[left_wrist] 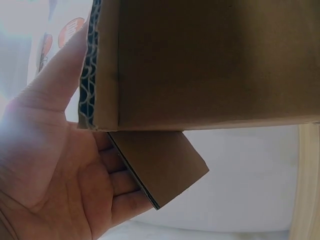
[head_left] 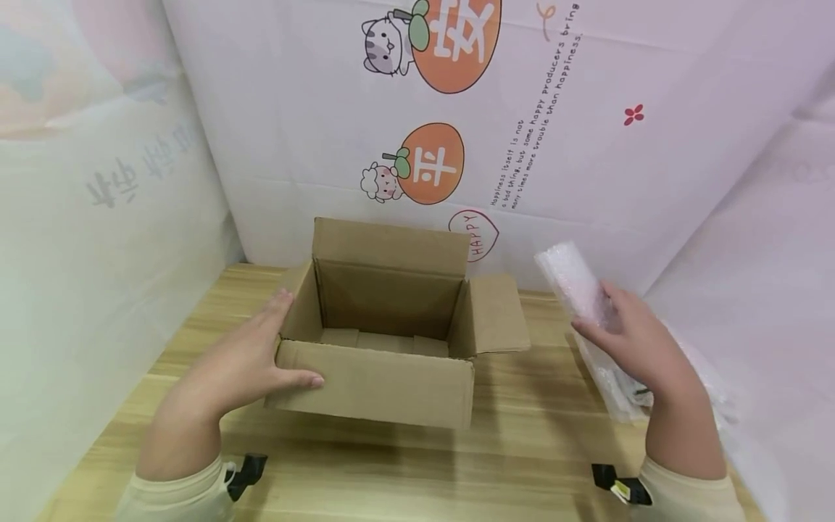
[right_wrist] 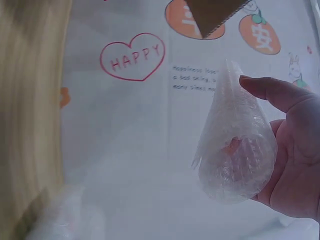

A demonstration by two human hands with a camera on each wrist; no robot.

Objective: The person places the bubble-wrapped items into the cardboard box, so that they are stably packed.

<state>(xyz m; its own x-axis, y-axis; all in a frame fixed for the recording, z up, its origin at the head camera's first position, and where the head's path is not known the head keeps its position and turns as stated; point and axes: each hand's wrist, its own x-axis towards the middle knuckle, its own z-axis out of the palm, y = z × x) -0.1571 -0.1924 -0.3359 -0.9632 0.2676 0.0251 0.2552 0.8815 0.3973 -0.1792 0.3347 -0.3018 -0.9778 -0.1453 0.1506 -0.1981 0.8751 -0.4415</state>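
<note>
An open cardboard box (head_left: 378, 384) stands on the wooden table, its flaps folded outward and its visible floor bare. My left hand (head_left: 244, 362) grips the box's near left corner, thumb across the front flap and fingers along the left side. In the left wrist view those fingers (left_wrist: 122, 182) lie behind a side flap (left_wrist: 157, 162). To the right of the box, my right hand (head_left: 642, 348) holds a rolled bundle of bubble wrap (head_left: 566, 272) between thumb and fingers. The right wrist view shows the bundle's rounded, hollow-looking end (right_wrist: 237, 167); a small reddish patch shows there.
More clear bubble wrap (head_left: 609, 391) lies on the table (head_left: 391, 478) beneath and beside my right hand. White printed sheets form a back wall (head_left: 274, 145) right behind the box, with further sheets on the left (head_left: 98, 254) and right (head_left: 763, 290).
</note>
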